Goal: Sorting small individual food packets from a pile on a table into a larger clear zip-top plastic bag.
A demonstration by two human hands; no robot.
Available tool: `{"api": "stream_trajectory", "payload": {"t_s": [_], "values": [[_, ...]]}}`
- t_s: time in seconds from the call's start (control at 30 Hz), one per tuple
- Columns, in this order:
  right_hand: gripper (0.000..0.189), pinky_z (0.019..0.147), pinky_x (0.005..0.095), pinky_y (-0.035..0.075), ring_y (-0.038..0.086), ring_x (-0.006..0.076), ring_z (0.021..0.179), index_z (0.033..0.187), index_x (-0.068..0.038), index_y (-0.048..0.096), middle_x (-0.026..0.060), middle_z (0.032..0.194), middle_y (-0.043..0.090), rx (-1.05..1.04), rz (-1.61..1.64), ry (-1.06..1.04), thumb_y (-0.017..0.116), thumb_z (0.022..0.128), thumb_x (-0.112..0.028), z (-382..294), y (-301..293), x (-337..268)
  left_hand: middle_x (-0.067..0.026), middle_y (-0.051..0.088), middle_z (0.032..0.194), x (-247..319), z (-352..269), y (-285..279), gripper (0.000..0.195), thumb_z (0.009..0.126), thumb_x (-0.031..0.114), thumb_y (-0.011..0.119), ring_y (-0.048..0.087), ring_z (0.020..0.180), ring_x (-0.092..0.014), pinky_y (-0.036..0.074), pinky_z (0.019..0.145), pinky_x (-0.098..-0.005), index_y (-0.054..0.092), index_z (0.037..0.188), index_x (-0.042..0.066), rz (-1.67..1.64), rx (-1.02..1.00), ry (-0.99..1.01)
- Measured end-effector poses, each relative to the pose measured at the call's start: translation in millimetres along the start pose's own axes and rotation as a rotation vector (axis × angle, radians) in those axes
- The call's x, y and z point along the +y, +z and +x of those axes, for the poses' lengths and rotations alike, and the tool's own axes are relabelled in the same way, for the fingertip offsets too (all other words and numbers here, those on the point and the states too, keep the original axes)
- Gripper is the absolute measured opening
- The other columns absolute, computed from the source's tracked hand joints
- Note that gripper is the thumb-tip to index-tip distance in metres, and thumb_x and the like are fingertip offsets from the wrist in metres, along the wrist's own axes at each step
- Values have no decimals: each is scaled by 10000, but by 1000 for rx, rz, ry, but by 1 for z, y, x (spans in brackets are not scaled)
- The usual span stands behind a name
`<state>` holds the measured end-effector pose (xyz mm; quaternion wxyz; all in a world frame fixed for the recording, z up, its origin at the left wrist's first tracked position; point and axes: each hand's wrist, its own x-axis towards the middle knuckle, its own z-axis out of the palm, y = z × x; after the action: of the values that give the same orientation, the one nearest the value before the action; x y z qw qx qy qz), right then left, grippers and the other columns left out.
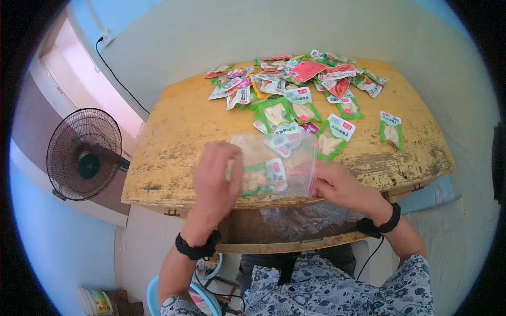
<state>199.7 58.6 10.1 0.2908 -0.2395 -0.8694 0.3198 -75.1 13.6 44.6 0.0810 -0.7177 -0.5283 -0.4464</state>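
Note:
A clear plastic zip bag point(294, 166) lies sideways at the front of the worn wooden table, its zip edge to the right. Inside it, or seen through it, is a green-edged food packet point(259, 177) with a white end and pale contents. My left hand point(216, 177), blurred, curls around the bag's left end. At the zip edge, my right hand point(344, 187) pinches the bag; some fingertips show through the plastic, and whether they are inside or behind it is unclear. Just beyond the bag sits another green and white packet point(334, 136).
A heap of sealed food packets point(306, 71) covers the table's back. One packet point(391, 130) lies apart at right. Below the tabletop, an open drawer point(245, 231) holds crumpled clear plastic point(304, 219). A fan point(87, 156) stands left; a blue tub point(154, 292) is below.

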Motion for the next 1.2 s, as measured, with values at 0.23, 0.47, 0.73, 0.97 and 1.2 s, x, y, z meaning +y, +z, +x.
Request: {"api": "stream_trajectory", "payload": {"t_s": [0.23,0.47,0.73,0.97,1.2], "values": [[382,766,376,544,685,274,852,1210,-92,674,135,1028,673,5,-182,-125,611,852,23,-8,-6,6,-227,605,1250,-1,-23,21,420,957,173,601,539,1234,-397,452,1035,-460,537,1329,-10,157,-428,159],[177,778,409,537,673,320,913,1080,-98,704,116,966,692,70,-195,34,629,919,-108,-14,-71,3,-240,529,1415,4,-29,20,503,1015,257,516,460,1350,-400,382,1117,-468,460,1447,4,89,-561,-54],[166,586,253,522,635,90,668,1090,-3,697,40,839,684,228,-21,269,622,974,-96,10,-148,0,-179,537,1439,-8,-33,12,465,995,252,556,458,1359,-382,372,1135,-452,526,1402,28,87,-613,40],[175,579,305,520,648,149,655,1050,-29,716,60,810,690,159,-152,251,611,955,-132,73,-196,2,-176,530,1448,-11,-35,9,471,993,239,557,430,1390,-374,326,1163,-484,514,1419,44,24,-614,11],[158,753,479,545,700,343,861,873,-36,698,155,889,716,-58,-938,271,591,860,-151,143,-139,118,-185,475,1499,-18,-38,6,540,1009,279,537,384,1427,-379,275,1188,-504,426,1490,62,-58,-630,-6]]}}
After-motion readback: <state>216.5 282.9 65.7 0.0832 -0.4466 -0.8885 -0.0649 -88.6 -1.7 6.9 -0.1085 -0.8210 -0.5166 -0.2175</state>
